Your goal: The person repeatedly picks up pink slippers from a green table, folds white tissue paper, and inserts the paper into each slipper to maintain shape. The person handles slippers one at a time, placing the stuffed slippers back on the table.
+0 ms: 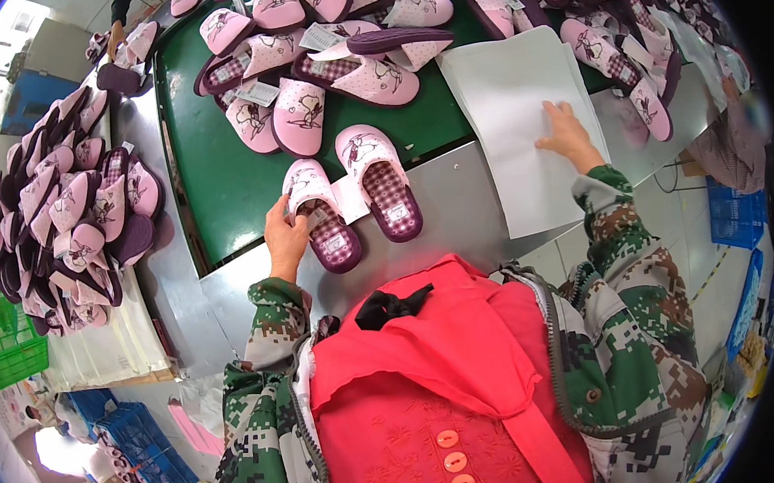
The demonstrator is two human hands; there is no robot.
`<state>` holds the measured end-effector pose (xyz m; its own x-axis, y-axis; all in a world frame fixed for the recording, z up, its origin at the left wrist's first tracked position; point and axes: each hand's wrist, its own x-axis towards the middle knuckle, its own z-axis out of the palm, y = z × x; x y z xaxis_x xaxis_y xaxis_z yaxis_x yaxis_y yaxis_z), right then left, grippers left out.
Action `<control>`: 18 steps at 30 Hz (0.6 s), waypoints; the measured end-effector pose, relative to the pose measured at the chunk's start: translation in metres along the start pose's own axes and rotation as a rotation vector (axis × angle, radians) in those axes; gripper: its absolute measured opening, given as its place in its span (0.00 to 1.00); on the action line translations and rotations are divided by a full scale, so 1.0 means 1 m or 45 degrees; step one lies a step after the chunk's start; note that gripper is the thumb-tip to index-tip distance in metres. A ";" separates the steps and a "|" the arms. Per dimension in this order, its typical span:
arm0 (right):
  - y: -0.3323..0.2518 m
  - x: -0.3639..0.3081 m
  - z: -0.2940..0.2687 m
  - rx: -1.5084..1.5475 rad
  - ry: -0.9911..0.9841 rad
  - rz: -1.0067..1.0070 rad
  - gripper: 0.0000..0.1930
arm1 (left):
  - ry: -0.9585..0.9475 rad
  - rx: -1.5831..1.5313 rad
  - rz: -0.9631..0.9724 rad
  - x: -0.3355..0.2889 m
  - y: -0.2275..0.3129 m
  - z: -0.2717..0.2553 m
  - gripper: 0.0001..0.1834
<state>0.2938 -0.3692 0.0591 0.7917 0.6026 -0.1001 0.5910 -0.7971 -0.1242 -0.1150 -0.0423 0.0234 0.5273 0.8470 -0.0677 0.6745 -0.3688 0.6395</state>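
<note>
A pair of pink slippers with checked insoles and dark purple soles lies before me at the metal table edge, toes away from me. My left hand (286,237) grips the side of the left slipper (335,247), thumb and fingers at its edge. The right slipper (394,211) is beside it, and a white tag (351,199) spans the gap between the two. To the right, my right hand (571,136) rests with spread fingers on a stack of thin white sheets (530,188). Nothing shows in that hand.
A heap of pink slippers (335,71) covers the far side of the green tabletop (217,192). At left, another large slipper pile (71,205) stands near a green crate (3,321). More slippers (605,48) lie far right. Another person's hand (116,37) shows at top left.
</note>
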 end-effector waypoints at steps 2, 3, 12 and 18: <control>0.031 0.006 0.009 0.073 -0.107 -0.026 0.34 | 0.082 -0.076 0.051 -0.008 0.002 0.001 0.25; 0.022 0.006 0.001 0.152 -0.109 -0.087 0.26 | 0.198 -0.099 0.128 -0.012 -0.003 0.001 0.25; 0.031 -0.004 0.002 0.167 -0.074 -0.218 0.03 | 0.288 -0.391 0.171 -0.019 0.064 -0.021 0.19; -0.024 -0.029 -0.048 0.227 -0.034 -0.253 0.04 | -0.284 -0.659 0.370 -0.029 0.149 -0.007 0.24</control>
<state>0.2643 -0.3690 0.1125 0.6572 0.7493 -0.0817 0.6960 -0.6449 -0.3158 -0.0329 -0.1191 0.1261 0.7839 0.6194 0.0421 0.1800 -0.2916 0.9395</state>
